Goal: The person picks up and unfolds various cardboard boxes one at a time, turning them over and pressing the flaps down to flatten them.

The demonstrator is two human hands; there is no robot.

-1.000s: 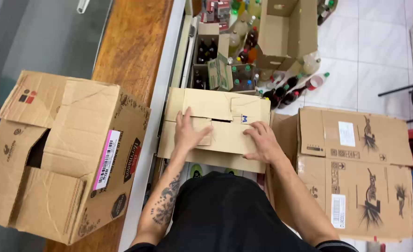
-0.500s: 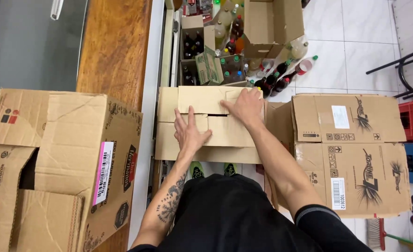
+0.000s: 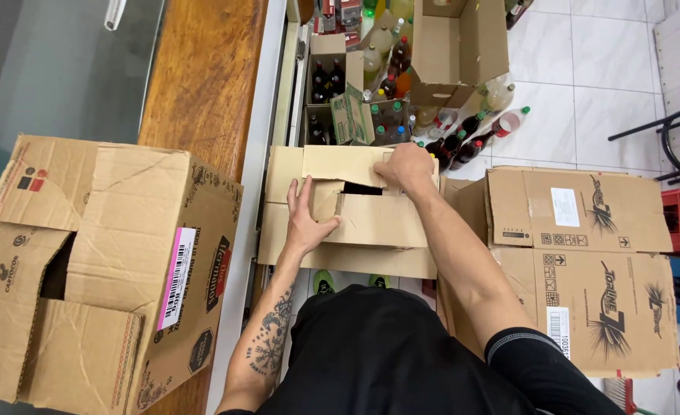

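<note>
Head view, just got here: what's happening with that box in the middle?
A person stands over a cardboard box. The left hand presses flat on a near flap, while the right hand grips the far flap, leaving a dark gap between the flaps. A larger open box sits on the wooden counter; bottles crowd the floor beyond.

Bright, even light; sharp focus

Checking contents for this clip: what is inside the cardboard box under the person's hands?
Only a dark slit shows between the flaps of the cardboard box; the contents are hidden. The left hand and right hand rest on the flaps.
</note>
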